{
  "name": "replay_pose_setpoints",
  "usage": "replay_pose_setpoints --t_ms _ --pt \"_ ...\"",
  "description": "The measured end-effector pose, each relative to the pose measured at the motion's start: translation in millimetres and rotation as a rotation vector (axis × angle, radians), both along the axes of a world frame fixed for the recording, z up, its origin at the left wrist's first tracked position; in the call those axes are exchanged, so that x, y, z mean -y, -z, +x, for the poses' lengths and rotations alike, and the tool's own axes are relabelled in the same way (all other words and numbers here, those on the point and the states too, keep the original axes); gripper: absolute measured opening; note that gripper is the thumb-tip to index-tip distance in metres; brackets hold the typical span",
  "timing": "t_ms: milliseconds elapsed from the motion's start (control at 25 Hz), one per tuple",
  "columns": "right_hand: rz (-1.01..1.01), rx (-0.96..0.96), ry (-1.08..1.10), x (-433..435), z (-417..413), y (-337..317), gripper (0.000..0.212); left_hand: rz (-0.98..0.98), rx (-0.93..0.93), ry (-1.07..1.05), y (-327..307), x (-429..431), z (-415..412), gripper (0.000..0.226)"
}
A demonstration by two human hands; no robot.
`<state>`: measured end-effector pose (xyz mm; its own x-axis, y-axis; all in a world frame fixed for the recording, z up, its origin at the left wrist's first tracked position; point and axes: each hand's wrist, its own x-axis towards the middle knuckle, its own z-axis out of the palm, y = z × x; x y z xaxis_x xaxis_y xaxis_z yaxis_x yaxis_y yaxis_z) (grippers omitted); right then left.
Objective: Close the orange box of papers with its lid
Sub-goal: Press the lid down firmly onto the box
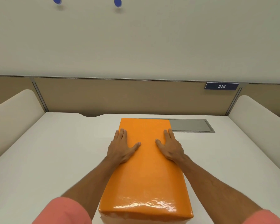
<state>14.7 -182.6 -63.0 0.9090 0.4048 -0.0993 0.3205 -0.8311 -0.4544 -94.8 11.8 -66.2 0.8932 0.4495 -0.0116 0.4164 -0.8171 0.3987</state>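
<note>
A long orange box (146, 172) wrapped in glossy orange paper stands on the white desk (55, 151), its lid lying flat over the whole top. The papers inside are hidden. My left hand (123, 146) lies flat on the lid's left edge, fingers together and thumb spread. My right hand (170, 146) lies flat on the lid's right edge in the same way. Both palms rest on the far half of the lid and grip nothing.
A grey metal cable hatch (192, 125) is set into the desk behind the box on the right. A tan partition (120, 96) with a blue sign reading 214 (221, 86) closes off the back. White rounded side dividers (11, 113) flank the desk.
</note>
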Motion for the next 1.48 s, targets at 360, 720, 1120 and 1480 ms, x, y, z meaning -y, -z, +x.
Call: replay_pose_setpoints --t_ms 360,720,1120,1480 --pt "0.016 -0.066 -0.03 10.2 -11.0 -3.2 0.08 0.037 0.03 0.051 -5.0 0.3 -9.8 0.097" --pt "0.093 -0.043 -0.007 41.9 -74.6 -5.4 0.075 -0.153 -0.052 0.09 -1.6 6.2 -75.4 0.088" --pt "0.062 0.001 -0.002 30.1 -83.8 -10.9 0.069 -0.235 0.067 0.097 -6.9 4.9 -82.6 0.081" --pt "0.096 0.064 -0.147 -49.9 -42.3 -41.2 0.069 -0.208 0.157 -0.077 -38.6 -55.4 -75.6 0.082"
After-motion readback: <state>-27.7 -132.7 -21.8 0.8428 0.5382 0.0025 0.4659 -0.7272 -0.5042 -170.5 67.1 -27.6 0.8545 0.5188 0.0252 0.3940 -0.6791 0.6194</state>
